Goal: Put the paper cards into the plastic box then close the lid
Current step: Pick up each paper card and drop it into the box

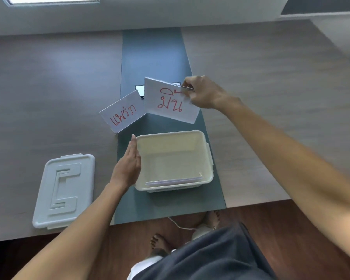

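Observation:
A white plastic box (207,158) stands open on the dark strip in the middle of the table. Some paper cards (174,181) lean inside against its near wall. My right hand (204,92) pinches the top right corner of a white paper card with red writing (166,102), holding it up beyond the box. A second card with red writing (122,115) stands tilted on the table to its left. My left hand (128,164) is flat with fingers together, resting against the box's left rim and holding nothing. The white lid (65,190) lies flat at the left.
A dark strip (152,57) runs down the wooden table, with a socket panel (140,90) behind the cards. The table's near edge is close to my body. A white cable (180,226) and bare feet show on the floor below.

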Tool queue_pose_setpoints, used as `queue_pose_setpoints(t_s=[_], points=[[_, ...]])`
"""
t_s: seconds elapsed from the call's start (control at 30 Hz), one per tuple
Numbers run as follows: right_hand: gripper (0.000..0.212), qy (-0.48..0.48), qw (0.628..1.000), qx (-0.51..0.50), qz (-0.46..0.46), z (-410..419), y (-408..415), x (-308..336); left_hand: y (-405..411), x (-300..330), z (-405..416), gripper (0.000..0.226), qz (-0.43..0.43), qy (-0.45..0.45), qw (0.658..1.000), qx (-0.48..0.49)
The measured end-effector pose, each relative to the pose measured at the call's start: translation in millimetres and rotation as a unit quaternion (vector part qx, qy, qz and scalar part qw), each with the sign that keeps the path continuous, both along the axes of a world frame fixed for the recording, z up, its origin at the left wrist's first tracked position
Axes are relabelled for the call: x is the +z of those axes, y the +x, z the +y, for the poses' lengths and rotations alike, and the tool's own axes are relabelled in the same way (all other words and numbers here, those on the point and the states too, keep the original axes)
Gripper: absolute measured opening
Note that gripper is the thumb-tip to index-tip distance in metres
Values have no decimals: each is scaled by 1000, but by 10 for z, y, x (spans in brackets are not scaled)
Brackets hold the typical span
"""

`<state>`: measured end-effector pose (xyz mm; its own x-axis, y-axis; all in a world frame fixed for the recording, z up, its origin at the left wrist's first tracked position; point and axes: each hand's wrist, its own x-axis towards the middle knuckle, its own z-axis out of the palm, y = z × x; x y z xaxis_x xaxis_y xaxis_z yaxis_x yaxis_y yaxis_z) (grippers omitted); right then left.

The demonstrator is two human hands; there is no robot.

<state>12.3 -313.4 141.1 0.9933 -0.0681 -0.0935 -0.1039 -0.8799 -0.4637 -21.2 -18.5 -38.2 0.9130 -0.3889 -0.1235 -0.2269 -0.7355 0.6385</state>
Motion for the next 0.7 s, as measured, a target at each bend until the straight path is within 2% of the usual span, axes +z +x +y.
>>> queue_pose_setpoints(t_s=[0.2,0.37,0.7], points=[[19,49,986,92,133,125,-371,-19,-13,29,12,54,-11,3,999,-42],[20,-9,968,161,192,278,-552,-220,8,17,17,56,27,-30,999,-6],[27,-2,936,186,300,488,-809,-723,-3,21,21,56,20,-35,999,-17]])
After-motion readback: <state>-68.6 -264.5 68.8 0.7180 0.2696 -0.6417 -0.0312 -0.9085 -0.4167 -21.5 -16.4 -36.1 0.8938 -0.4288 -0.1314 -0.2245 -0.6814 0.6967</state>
